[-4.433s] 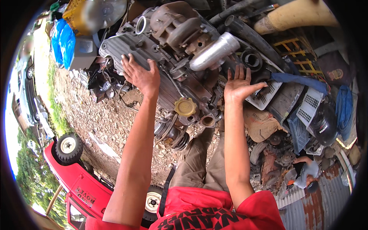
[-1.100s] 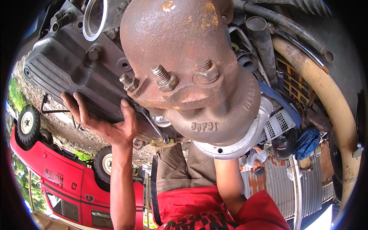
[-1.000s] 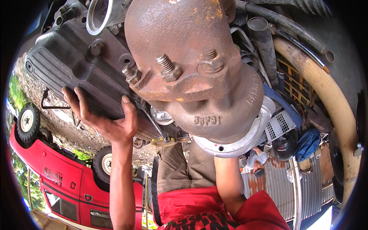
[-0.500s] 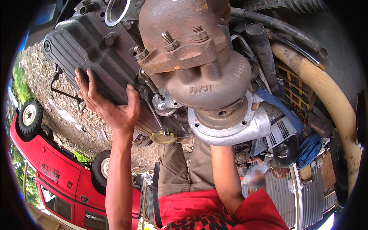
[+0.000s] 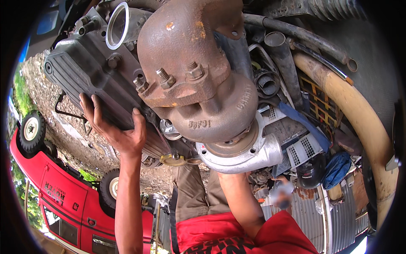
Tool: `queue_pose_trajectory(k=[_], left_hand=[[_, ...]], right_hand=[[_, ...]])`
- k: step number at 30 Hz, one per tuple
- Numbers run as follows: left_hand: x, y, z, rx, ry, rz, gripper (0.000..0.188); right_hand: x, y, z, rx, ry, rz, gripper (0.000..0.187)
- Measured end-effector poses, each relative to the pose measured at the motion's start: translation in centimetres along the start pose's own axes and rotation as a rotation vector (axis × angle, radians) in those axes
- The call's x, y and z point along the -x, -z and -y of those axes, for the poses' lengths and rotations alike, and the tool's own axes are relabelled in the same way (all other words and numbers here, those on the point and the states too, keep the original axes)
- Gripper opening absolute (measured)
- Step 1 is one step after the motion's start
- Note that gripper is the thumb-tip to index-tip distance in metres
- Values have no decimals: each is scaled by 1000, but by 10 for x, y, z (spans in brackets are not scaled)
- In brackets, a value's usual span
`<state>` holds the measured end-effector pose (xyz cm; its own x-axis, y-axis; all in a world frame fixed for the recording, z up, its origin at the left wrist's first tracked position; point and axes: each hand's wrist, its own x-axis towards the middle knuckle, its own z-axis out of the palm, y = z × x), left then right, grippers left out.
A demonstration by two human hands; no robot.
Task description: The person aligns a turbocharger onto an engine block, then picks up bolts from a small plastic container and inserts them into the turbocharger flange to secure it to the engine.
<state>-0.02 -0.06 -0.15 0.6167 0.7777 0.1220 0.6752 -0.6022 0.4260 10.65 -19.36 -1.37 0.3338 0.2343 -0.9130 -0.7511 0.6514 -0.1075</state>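
Note:
My left hand (image 5: 116, 127) lies on the edge of a dark ribbed engine valve cover (image 5: 95, 72), fingers and thumb spread, holding nothing. In front of me at the centre is a rusty turbocharger (image 5: 203, 112), with a bolted elbow (image 5: 182, 42) on its upper side and a silver compressor housing (image 5: 241, 163) at its lower end. My right forearm (image 5: 243, 199) reaches up behind that silver housing. The housing hides my right hand, so its grip cannot be seen. A yellowish cap (image 5: 172, 159) sits low on the engine, between my arms.
A silver-rimmed pipe opening (image 5: 117, 26) stands beyond the valve cover. Metal pipes (image 5: 287, 63) and a thick curved bamboo pole (image 5: 359, 93) line the right side. A red vehicle (image 5: 76, 199) is at the lower left. A blurred person (image 5: 282, 194) appears at the lower right.
The turbocharger now appears lower and further left, and the valve cover with my left hand has shifted slightly the same way. My left hand keeps its spread pose on the cover.

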Motion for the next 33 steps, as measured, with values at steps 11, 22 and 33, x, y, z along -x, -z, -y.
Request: queue_pose_trajectory(k=[11,22,33], left_hand=[[1,1,1,-62,6,4,79],[0,-2,0,-95,-30,-73,78],[0,0,-4,-139,-46,-93,77]], right_hand=[[4,-5,-3,15,-31,1,52],[2,-8,0,-7,-49,63,51],[9,-22,8,-18,-43,98,49]])
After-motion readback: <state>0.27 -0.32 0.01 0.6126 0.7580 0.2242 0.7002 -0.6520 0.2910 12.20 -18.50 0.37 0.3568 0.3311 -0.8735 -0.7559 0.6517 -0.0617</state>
